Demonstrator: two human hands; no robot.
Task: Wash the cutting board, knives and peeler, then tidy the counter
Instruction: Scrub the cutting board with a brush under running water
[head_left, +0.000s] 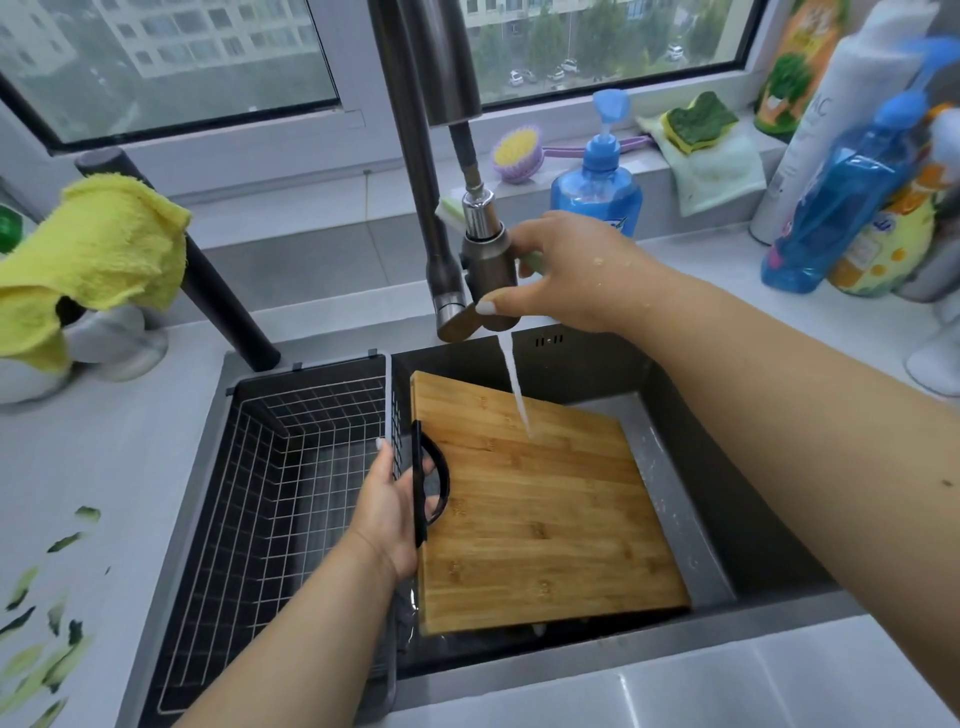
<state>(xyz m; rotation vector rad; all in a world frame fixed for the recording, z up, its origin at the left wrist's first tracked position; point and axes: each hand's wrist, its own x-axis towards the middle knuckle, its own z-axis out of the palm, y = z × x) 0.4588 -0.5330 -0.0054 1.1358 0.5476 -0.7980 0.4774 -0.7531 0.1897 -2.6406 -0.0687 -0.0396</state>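
Left hand (395, 512) grips cutting board (540, 514) handle; right hand (561, 273) grips spray head (485, 260); board lengthwise front-back.

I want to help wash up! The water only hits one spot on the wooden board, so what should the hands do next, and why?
Probably sweep the spray head, held by the right hand, slowly across the cutting board. The stream lands only near the board's far edge, while the left hand grips the black handle and holds the board tilted in the sink.
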